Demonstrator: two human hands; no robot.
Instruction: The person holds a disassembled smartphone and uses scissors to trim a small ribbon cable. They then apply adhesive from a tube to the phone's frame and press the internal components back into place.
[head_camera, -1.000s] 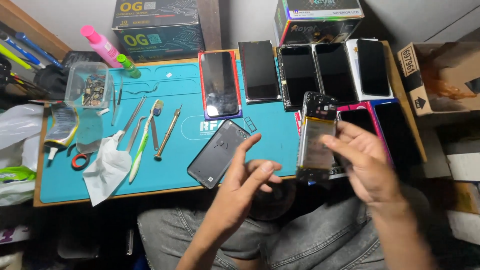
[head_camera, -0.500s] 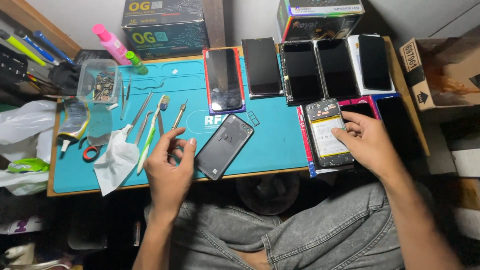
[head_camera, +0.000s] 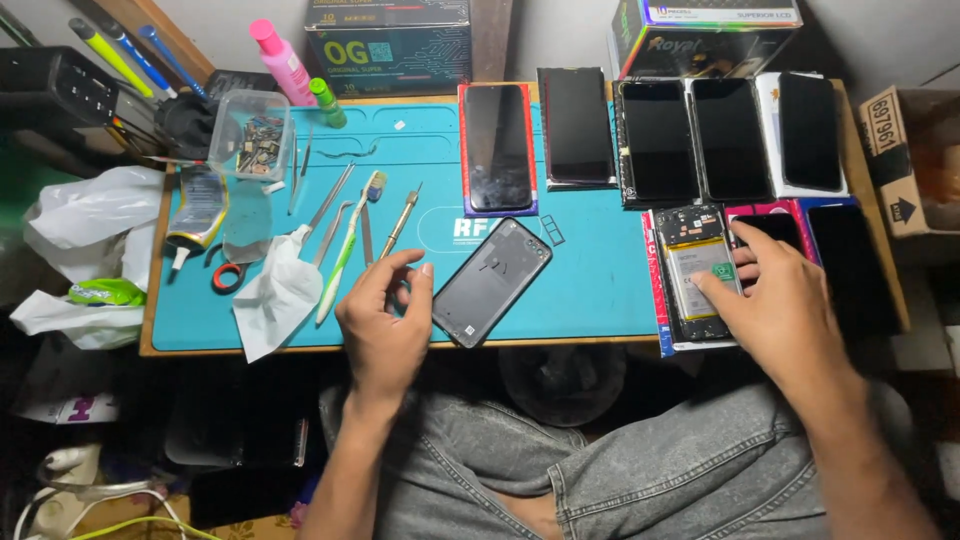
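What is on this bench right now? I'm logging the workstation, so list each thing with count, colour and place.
work mat: one, teal, on the table
opened phone: one, internals showing, right side of mat
back cover: one, dark grey, mat centre
dark-screened phones: about eight, black, far and right edges
hand tools: several, left of centre
plastic tub: one, clear, far left
bottle: one, pink, behind tub
left hand: by the tools
right hand: on opened phone

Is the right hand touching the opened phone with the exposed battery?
Touching. The head view shows the right hand with its fingertips resting on the opened phone with the exposed battery, no gap visible.
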